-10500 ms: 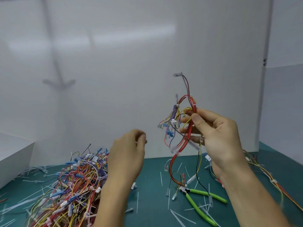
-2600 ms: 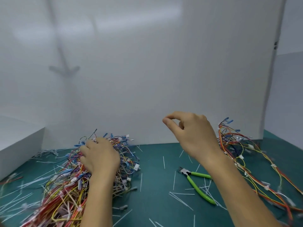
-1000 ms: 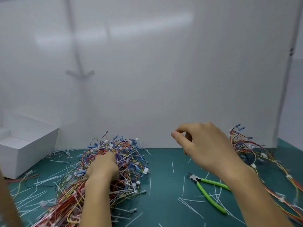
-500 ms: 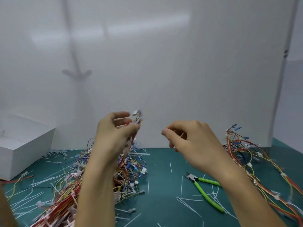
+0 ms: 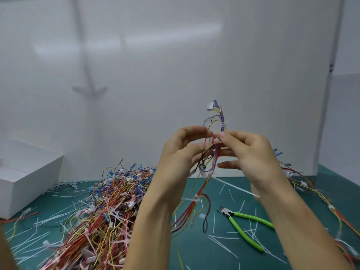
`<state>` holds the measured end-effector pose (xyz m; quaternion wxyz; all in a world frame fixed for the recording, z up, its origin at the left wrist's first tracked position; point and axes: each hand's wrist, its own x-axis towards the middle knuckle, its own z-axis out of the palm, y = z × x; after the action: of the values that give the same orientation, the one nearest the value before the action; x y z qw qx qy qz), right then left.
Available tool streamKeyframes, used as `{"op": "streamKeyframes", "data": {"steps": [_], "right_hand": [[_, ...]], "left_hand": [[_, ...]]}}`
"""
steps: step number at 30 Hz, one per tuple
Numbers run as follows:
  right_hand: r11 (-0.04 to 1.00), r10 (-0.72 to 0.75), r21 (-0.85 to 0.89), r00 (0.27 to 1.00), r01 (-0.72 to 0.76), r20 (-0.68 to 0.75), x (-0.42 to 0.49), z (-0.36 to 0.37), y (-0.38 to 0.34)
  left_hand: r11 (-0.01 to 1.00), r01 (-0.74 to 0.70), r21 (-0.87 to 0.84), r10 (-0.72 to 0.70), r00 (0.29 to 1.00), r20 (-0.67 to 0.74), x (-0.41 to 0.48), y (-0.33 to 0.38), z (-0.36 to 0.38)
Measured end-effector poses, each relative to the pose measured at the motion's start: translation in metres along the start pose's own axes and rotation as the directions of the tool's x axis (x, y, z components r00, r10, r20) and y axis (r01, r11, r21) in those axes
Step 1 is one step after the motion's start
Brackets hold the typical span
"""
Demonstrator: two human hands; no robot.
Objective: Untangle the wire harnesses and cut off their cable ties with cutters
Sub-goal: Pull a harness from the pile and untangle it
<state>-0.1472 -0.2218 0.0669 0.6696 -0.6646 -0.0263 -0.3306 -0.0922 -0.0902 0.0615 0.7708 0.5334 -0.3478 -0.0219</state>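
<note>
Sprawling below the left hand (image 5: 180,154) lay the tangled harness heap (image 5: 109,207), while both hands, fingers curled, pinched one raised harness (image 5: 215,158) between them, seemingly untangling it; next, the right hand (image 5: 251,152) would likely need the green cutters (image 5: 243,225) beneath it for the cable tie (image 5: 218,141).
</note>
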Motion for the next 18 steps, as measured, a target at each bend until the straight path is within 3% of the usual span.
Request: {"op": "streamKeyframes", "data": {"steps": [4, 10, 15, 18], "right_hand": [[0.999, -0.049, -0.007, 0.998, 0.048, -0.051, 0.003, -0.006, 0.001], [0.993, -0.119, -0.032, 0.982, 0.116, -0.148, 0.011, -0.025, -0.004], [0.985, -0.170, -0.076, 0.963, 0.158, -0.207, 0.019, -0.045, -0.003], [0.970, -0.232, -0.135, 0.941, 0.204, -0.245, 0.023, -0.053, -0.001]], "left_hand": [[0.980, 0.056, 0.189, -0.036, 0.994, -0.106, -0.001, -0.003, -0.004], [0.853, 0.105, 0.511, -0.082, 0.994, -0.067, -0.001, -0.010, -0.003], [0.822, 0.097, 0.561, -0.054, 0.994, -0.093, -0.002, -0.014, 0.001], [0.873, 0.049, 0.485, 0.016, 0.992, -0.128, 0.001, -0.012, 0.000]]}}
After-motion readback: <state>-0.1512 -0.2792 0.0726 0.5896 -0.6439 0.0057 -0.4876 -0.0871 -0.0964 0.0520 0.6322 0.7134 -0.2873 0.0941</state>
